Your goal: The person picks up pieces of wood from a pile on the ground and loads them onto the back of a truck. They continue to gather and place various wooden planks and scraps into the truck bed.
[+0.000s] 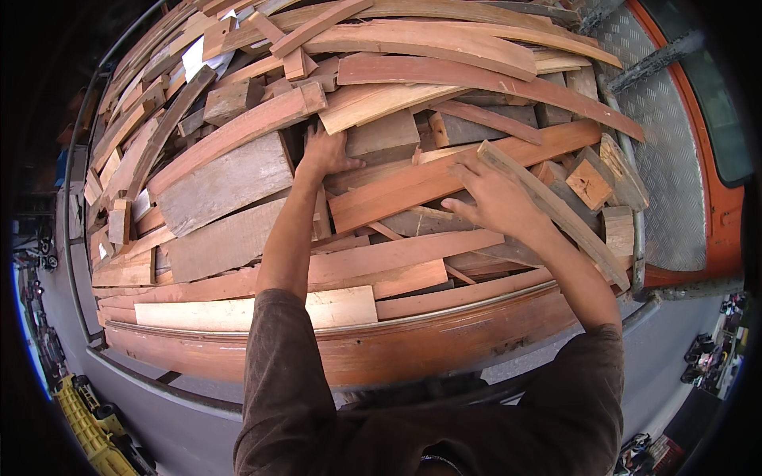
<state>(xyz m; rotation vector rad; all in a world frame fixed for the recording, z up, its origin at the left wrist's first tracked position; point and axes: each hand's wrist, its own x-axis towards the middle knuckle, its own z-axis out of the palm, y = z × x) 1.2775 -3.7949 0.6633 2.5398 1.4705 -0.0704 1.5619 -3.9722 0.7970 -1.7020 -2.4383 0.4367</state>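
Observation:
My left hand point(327, 153) is open at a dark gap in a heaped load of wood, its thumb spread to the right. Its fingers touch the near left end of a short grey-brown block point(385, 137); whether they press on it I cannot tell. My right hand point(502, 195) hovers over or rests on a reddish plank point(397, 190), fingers spread and thumb apart. Beside its fingertips lies the upper end of a narrow, weathered batten point(559, 214), which slants down to the right. Left of my left forearm lies a wide grey beam point(226, 184).
Long curved planks point(492, 78) cross the top of the pile. An orange-brown side board point(341, 357) and metal rails point(71, 206) bound the load. An orange vehicle cab point(698, 143) stands at right. A yellow toy-like truck point(95, 424) is at lower left.

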